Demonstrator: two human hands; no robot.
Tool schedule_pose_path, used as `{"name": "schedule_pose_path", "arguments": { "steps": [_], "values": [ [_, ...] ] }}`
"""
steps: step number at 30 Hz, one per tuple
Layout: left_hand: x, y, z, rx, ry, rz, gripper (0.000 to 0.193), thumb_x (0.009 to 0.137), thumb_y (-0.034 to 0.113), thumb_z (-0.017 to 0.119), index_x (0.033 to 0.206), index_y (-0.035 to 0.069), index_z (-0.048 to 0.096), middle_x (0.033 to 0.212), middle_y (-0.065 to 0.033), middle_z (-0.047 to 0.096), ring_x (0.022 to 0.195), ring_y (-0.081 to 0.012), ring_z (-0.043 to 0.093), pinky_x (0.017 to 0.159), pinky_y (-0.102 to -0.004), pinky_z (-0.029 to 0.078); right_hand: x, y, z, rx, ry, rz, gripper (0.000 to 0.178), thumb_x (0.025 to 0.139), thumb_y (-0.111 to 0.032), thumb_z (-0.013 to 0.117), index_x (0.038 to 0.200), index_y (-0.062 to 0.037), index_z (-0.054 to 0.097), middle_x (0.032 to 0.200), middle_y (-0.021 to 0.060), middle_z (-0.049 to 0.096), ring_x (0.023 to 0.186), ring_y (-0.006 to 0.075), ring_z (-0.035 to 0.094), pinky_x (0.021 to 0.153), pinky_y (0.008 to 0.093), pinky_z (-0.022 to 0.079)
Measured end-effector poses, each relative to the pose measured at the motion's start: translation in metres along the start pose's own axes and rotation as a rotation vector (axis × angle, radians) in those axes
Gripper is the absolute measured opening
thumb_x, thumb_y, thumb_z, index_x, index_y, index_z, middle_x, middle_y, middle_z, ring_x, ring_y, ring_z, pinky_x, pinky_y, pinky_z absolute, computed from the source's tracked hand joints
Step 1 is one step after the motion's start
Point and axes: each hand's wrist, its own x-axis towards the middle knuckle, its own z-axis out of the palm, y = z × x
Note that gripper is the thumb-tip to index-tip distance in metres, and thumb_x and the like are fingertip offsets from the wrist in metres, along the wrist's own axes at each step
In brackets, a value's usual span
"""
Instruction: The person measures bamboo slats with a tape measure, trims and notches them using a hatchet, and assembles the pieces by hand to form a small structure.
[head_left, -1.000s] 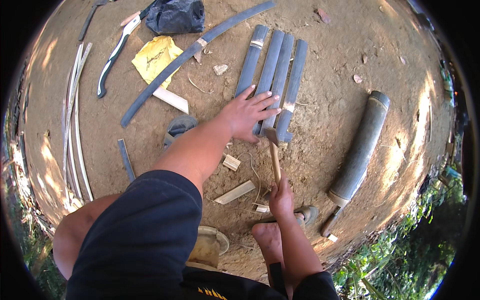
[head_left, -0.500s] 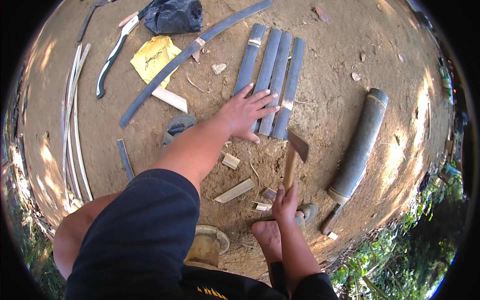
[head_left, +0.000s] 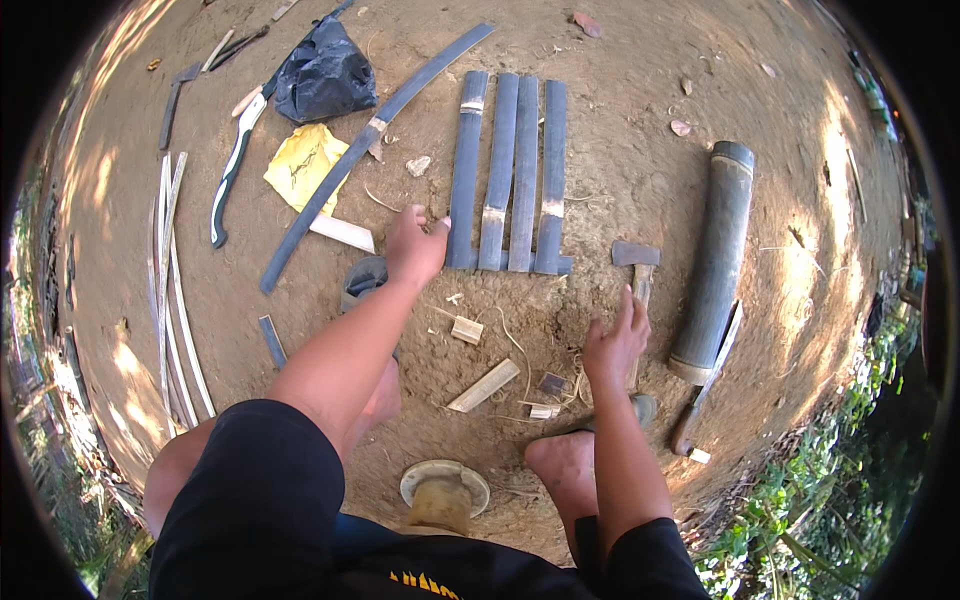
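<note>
— Hatchet [head_left: 637, 262] on the bare dirt ground [head_left: 620, 130], head away from the body, wooden handle running back toward the right hand [head_left: 613, 343]. Long axis near enough straight out from the body, tilted only a little.

— Gripped or let go?

— Hard to call. Right fingers [head_left: 632, 310] spread loosely over the near end of the handle, touching or just above it, not clenched round it. Released, by the look, though contact itself cannot be told for sure.

— And the other side?

— Left hand [head_left: 413, 248] stretched further out, loosely curled, thumb out, holding nothing, just beside the near end of the leftmost of four split bamboo slats [head_left: 508, 170]. Slats laid side by side, touching, long axes pointing away from the body, parallel to the hatchet handle.

— Nearer hand for the hatchet?

— Right, clearly; left well apart from it, with the slats in between.

— Round about?

— Right of the hatchet, a whole bamboo tube [head_left: 713, 262] lying lengthwise, a knife [head_left: 706, 385] against its near end. Wood offcuts [head_left: 483, 385] between the two arms. Farther left, a long curved strip [head_left: 370, 140], a yellow paper [head_left: 303, 165], a black bag [head_left: 322, 72], a curved saw [head_left: 232, 175], thin pale strips [head_left: 170, 280] at the edge.
</note>
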Motion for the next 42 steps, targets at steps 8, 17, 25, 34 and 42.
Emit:
{"name": "schedule_pose_path", "arguments": {
  "steps": [8, 17, 25, 34, 42],
  "values": [
    [-0.002, 0.010, -0.014, 0.183, -0.328, 0.091, 0.042, 0.092, 0.030, 0.075, 0.118, -0.001, 0.067, 0.106, -0.0142, 0.075, 0.098, -0.0270, 0.071, 0.089, -0.0382, 0.054, 0.069, -0.072, -0.001, 0.058, -0.296, -0.333, 0.058, 0.077, -0.011, 0.076, 0.133, -0.0122, 0.059, 0.130, 0.0136, 0.057, 0.127, 0.0339, 0.052, 0.106, 0.0477, 0.041],
    [0.022, 0.021, -0.036, 0.050, -0.687, -0.059, 0.023, 0.095, 0.021, 0.073, 0.106, 0.002, 0.064, 0.084, -0.0006, 0.065, 0.075, -0.0108, 0.057, 0.070, -0.0305, 0.048, 0.089, -0.065, 0.004, 0.036, -0.459, -0.311, 0.050, 0.077, -0.014, 0.077, 0.123, -0.0125, 0.060, 0.123, 0.0107, 0.057, 0.125, 0.0318, 0.052, 0.105, 0.0457, 0.041],
    [0.007, 0.061, -0.073, -0.024, -0.791, -0.054, 0.037, 0.096, 0.017, 0.072, 0.125, -0.001, 0.056, 0.101, -0.0075, 0.067, 0.090, -0.0141, 0.060, 0.080, -0.0320, 0.049, 0.101, -0.054, -0.052, 0.371, -0.587, -0.324, 0.049, 0.077, -0.011, 0.077, 0.120, -0.0060, 0.056, 0.121, 0.0167, 0.062, 0.114, 0.0376, 0.061, 0.098, 0.0470, 0.049],
    [-0.034, 0.203, -0.211, -0.430, -0.712, 0.089, 0.043, 0.107, 0.028, 0.059, 0.144, 0.008, 0.049, 0.109, -0.0094, 0.072, 0.096, -0.0129, 0.064, 0.086, -0.0311, 0.053, 0.130, -0.122, -0.242, 0.543, -0.124, -0.519, 0.027, 0.092, -0.012, 0.075, 0.117, -0.0097, 0.070, 0.105, 0.0128, 0.068, 0.091, 0.0317, 0.067, 0.080, 0.0404, 0.053],
    [-0.125, 0.246, -0.309, -0.551, -0.850, 0.358, 0.061, 0.105, 0.056, 0.053, 0.123, -0.001, 0.064, 0.097, -0.0176, 0.076, 0.075, -0.0131, 0.070, 0.073, -0.0275, 0.058, 0.066, -0.139, -0.392, 0.570, -0.121, -0.322, 0.031, 0.096, -0.022, 0.078, 0.120, -0.0047, 0.072, 0.085, -0.0011, 0.066, 0.077, 0.0081, 0.053, 0.070, 0.0277, 0.045]
  ]
}}
